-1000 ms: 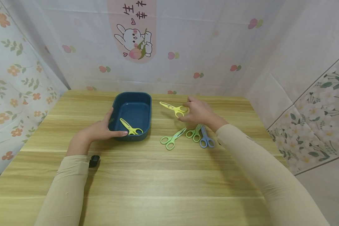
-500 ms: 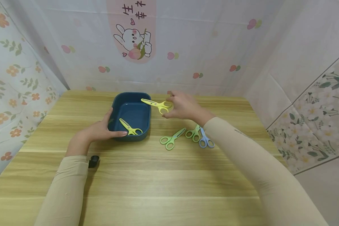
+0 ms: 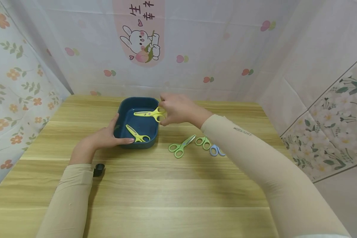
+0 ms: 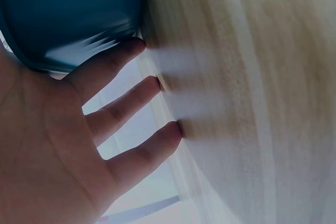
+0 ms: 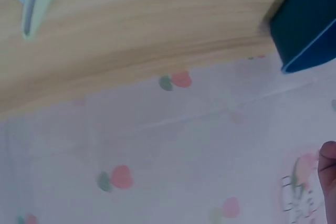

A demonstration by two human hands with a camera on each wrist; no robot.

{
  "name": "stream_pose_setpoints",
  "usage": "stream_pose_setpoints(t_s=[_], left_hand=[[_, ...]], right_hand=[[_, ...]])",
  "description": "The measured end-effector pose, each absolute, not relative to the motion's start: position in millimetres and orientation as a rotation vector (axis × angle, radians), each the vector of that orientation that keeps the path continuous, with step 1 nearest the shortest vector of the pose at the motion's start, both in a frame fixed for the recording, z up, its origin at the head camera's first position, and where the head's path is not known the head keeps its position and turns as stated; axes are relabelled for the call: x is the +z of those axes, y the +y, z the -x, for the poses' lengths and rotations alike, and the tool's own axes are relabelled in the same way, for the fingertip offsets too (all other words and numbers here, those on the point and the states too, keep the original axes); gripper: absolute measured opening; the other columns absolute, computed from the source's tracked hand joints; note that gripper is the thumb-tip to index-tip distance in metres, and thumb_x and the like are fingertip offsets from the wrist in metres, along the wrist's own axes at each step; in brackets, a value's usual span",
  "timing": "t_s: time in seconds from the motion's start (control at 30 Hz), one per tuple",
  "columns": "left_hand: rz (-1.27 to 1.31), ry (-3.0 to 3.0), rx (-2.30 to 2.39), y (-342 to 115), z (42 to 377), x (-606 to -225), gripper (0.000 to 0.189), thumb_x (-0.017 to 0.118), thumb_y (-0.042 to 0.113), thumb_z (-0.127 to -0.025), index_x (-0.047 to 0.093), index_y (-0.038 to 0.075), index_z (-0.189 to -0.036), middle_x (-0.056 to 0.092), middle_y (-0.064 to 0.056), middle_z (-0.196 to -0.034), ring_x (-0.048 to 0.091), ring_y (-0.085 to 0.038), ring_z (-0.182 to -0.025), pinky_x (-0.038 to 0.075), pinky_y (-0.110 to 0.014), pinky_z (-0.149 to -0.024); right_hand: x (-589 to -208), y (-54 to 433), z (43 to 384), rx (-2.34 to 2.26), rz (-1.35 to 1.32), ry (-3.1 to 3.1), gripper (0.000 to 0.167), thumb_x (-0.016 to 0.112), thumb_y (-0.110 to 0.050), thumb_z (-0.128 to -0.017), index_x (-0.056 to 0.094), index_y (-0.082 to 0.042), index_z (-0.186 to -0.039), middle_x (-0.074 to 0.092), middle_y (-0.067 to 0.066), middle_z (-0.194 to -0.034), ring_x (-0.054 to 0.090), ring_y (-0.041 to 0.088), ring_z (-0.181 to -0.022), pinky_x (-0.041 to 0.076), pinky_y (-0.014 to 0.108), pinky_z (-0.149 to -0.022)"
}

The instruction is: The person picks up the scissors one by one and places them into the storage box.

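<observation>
My right hand (image 3: 177, 108) pinches yellow scissors (image 3: 148, 114) by the handle loops, blades pointing left over the blue box (image 3: 159, 130). In the right wrist view, a bit of that hand (image 5: 328, 169) shows at the right edge; the scissors are out of sight there. Other yellow-green scissors (image 3: 136, 133) lie in the box at its near end. My left hand (image 3: 108, 135) rests against the box's near left corner, thumb lying over the near rim. Its fingers (image 4: 142, 156) are spread and nearly straight, tips at the tabletop, in the left wrist view.
Green scissors (image 3: 181, 146) lie right of the box on the wooden table (image 3: 166, 195). More green scissors (image 3: 203, 142) and blue scissors (image 3: 216, 150) are partly covered by my right sleeve (image 3: 241, 148). A patterned curtain (image 3: 211, 43) stands behind the table.
My right hand has carried the yellow scissors leftward from above the table to over the box. My left hand and the box have stayed put.
</observation>
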State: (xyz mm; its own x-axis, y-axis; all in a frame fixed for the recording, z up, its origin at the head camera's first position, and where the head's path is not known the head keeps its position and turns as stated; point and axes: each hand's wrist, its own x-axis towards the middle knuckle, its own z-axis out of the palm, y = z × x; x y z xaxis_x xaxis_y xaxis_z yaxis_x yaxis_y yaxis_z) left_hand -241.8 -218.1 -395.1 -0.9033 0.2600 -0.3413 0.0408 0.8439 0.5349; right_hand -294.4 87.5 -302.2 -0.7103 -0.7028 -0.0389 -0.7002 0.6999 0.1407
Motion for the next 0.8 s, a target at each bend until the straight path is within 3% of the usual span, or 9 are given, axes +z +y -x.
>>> stream_pose_setpoints(t_s=[0.2, 0.37, 0.47, 0.8], left_hand=[[-0.222, 2.613, 0.748, -218.6, 241.8, -395.9, 0.141, 0.069, 0.079, -0.086, -0.026, 0.013, -0.167, 0.016, -0.042, -0.170, 0.034, -0.062, -0.150, 0.035, -0.075, -0.120], [-0.224, 2.611, 0.754, -219.2, 242.5, -396.0, 0.142, 0.069, 0.081, -0.085, -0.027, 0.014, -0.167, 0.017, -0.041, -0.170, 0.035, -0.062, -0.149, 0.035, -0.076, -0.119], [-0.228, 2.609, 0.751, -219.9, 242.7, -396.2, 0.142, 0.069, 0.081, -0.085, -0.026, 0.014, -0.167, 0.017, -0.041, -0.170, 0.034, -0.063, -0.150, 0.035, -0.076, -0.119], [-0.237, 2.615, 0.728, -219.4, 242.4, -395.5, 0.142, 0.067, 0.082, -0.085, -0.025, 0.013, -0.167, 0.018, -0.041, -0.170, 0.037, -0.062, -0.149, 0.037, -0.075, -0.119]], right_hand=[[-295.2, 60.8, 285.8, -0.537, -1.400, -2.788, 0.064, 0.077, -0.057, -0.090, 0.071, -0.011, -0.134, 0.055, 0.005, -0.117, 0.059, 0.018, -0.089, 0.048, 0.034, -0.061], [-296.6, 42.7, 283.7, -0.687, -1.538, -2.656, 0.060, 0.073, -0.058, -0.093, 0.071, -0.011, -0.131, 0.057, 0.006, -0.123, 0.058, 0.021, -0.101, 0.057, 0.034, -0.080], [-299.2, 33.7, 284.1, -0.733, -1.575, -2.642, 0.061, 0.072, -0.058, -0.094, 0.070, -0.012, -0.134, 0.057, 0.006, -0.131, 0.059, 0.021, -0.108, 0.059, 0.035, -0.085], [-312.7, 17.0, 289.6, -0.871, -1.557, -2.751, 0.059, 0.074, -0.051, -0.097, 0.065, -0.017, -0.145, 0.051, 0.008, -0.148, 0.054, 0.025, -0.128, 0.052, 0.044, -0.105]])
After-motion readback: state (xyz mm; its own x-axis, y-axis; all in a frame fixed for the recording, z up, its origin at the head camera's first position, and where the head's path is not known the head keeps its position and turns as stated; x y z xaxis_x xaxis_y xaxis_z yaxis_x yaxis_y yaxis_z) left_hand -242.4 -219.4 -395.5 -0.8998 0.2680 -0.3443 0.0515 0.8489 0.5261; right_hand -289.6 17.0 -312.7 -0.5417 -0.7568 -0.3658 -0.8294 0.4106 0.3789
